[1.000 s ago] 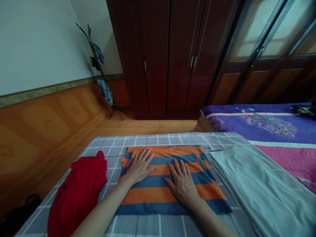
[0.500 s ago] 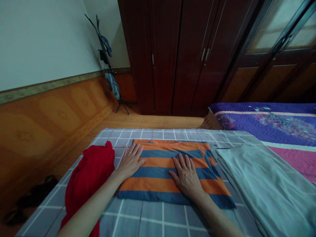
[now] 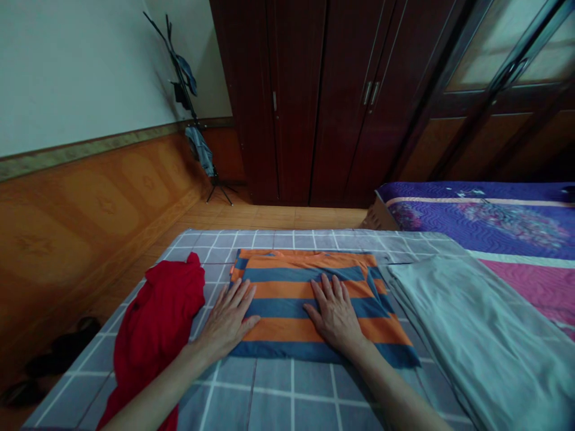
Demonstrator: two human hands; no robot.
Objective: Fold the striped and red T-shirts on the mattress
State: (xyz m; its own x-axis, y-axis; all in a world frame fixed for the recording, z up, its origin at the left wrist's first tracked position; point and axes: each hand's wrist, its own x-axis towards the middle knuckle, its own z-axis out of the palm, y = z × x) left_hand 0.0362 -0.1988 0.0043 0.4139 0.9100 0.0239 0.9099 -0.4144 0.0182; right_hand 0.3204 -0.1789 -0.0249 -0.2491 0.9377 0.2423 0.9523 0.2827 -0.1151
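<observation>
Wrinkles could form in the orange-and-blue striped shirt if my left hand and right hand, spread flat, pinching nothing, drag unevenly.

One left hand and one right hand are counted, two in all, while one striped shirt, one red garment and one pale green cloth are tallied as three pieces laid on one checked cover. One coat stand bearing three hanging items, one bed and one wardrobe with three metal handles are also numbered. The count of dark, blurred objects at the lower left cannot be made out.
</observation>
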